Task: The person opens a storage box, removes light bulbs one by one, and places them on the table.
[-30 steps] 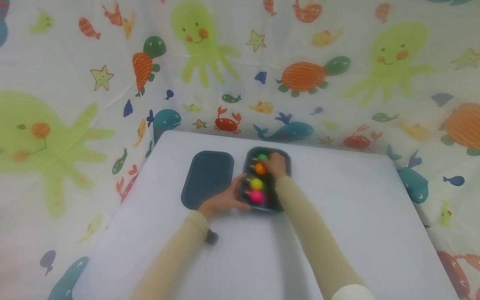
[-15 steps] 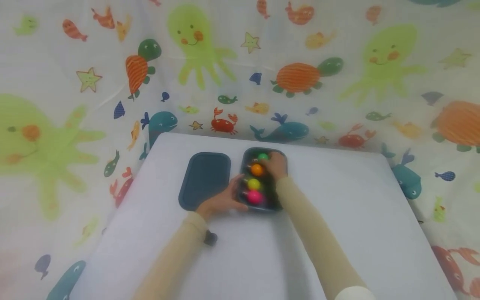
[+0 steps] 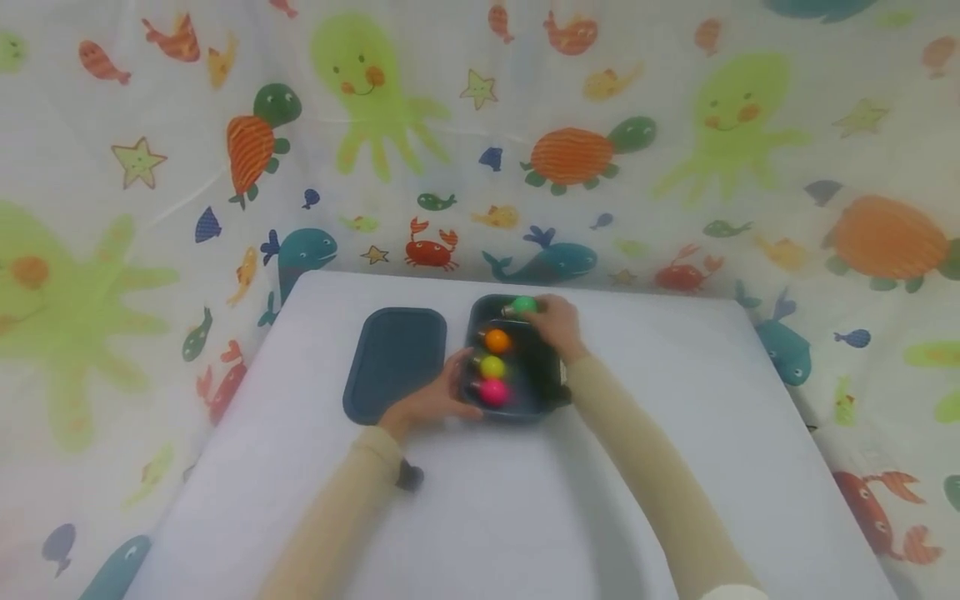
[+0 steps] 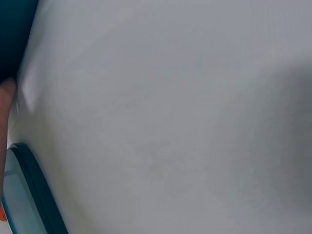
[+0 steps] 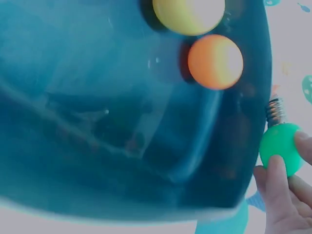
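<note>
My right hand [image 3: 557,323] pinches a green light bulb [image 5: 282,146] by its round glass, over the far end of a dark blue plastic box [image 3: 531,408]. In the right wrist view its metal screw base points up beside the box's rim. Inside the box lie an orange bulb [image 3: 497,341], a yellow bulb [image 3: 492,367] and a pink bulb [image 3: 494,392], along the left side. My left hand [image 3: 435,400] holds the box's near left corner, thumb along the front and fingers at the left wall. The left wrist view catches only a digit [image 4: 7,97] against that wall.
A matching dark blue lid [image 3: 397,358] lies flat on the white table [image 3: 487,517], left of the box and close to the left hand. Behind the table hangs a cloth [image 3: 420,92] printed with sea animals.
My right hand has lifted the green bulb from among the others, up toward the box's far rim. The left hand keeps its place at the corner. The head view has shifted slightly.
</note>
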The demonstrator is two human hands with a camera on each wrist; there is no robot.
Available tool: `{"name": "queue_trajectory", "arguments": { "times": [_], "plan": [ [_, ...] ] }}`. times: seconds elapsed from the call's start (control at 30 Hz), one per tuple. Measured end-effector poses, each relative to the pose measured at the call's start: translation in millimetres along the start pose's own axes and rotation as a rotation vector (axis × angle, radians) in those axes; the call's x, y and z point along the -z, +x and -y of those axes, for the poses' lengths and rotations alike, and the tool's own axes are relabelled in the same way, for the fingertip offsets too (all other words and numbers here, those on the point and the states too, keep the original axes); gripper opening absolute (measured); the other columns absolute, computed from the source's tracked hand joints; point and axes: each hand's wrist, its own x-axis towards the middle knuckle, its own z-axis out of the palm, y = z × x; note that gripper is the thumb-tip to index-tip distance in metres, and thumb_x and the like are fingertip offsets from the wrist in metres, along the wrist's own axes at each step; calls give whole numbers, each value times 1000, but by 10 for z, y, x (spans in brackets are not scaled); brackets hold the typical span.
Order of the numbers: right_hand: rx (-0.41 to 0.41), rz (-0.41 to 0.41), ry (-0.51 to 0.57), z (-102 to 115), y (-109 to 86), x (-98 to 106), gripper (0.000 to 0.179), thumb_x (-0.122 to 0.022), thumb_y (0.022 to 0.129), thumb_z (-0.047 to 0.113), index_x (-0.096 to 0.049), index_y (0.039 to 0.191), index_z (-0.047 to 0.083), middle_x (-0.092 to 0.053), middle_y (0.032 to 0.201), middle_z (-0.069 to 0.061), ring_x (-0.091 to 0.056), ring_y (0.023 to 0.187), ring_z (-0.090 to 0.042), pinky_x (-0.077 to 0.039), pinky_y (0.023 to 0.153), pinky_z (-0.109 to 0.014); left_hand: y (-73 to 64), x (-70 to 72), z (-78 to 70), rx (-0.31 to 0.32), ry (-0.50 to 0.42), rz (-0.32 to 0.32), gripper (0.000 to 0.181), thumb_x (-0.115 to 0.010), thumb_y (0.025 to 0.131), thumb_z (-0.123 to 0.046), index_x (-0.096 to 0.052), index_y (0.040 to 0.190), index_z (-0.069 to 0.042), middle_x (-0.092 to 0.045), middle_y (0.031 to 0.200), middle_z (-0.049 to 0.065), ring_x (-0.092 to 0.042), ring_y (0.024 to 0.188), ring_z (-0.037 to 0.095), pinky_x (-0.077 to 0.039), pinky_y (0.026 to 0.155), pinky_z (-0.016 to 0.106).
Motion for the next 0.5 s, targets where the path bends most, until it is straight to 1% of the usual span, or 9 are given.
{"name": "queue_trajectory", "arguments": {
  "times": [0.13, 0.23, 0.3, 0.37, 0.43, 0.5],
  "plan": [
    [-25, 2, 52, -8, -64, 180, 46, -70, 89, 27, -63, 123, -3, -64, 121, -21, -56, 114, -36, -41, 104, -46, -38, 11, 9, 21, -1, -7, 110, -86, 74, -24, -10, 151, -44, -6, 164, 7, -18, 147, 25, -22, 117, 46],
    [-53, -10, 89, -70, -101, 324, 46, -68, 91, 30, -62, 126, 1, -62, 126, -19, -54, 119, -35, -39, 105, -47, -63, 17, 1, 32, 7, -12, 110, -86, 74, -25, -10, 150, -45, -5, 164, 7, -19, 147, 26, -23, 117, 47],
    [-95, -18, 128, -147, -124, 432, 47, -67, 93, 32, -59, 131, 5, -60, 131, -17, -51, 124, -34, -38, 107, -48, -71, 19, 2, 35, 8, -10, 110, -86, 74, -26, -10, 151, -45, -5, 164, 7, -21, 147, 26, -23, 117, 48],
    [-150, -21, 190, -243, -154, 550, 49, -65, 94, 33, -56, 135, 8, -55, 137, -15, -48, 128, -34, -36, 109, -49, -79, 19, -1, 33, 11, -5, 109, -86, 75, -25, -9, 151, -44, -5, 164, 8, -21, 146, 27, -23, 116, 49],
    [-210, -33, 256, -362, -190, 667, 53, -63, 95, 34, -51, 141, 10, -51, 142, -15, -44, 131, -35, -35, 109, -51, -87, 19, -2, 36, 17, 2, 109, -86, 75, -27, -10, 151, -44, -5, 164, 7, -22, 146, 28, -24, 116, 49],
    [-265, -49, 298, -492, -235, 774, 58, -62, 96, 35, -45, 145, 10, -45, 147, -16, -40, 135, -37, -33, 110, -53, -95, 19, -8, 30, 17, 10, 109, -86, 75, -27, -10, 151, -44, -5, 164, 7, -23, 146, 28, -24, 116, 49]
  ]
}}
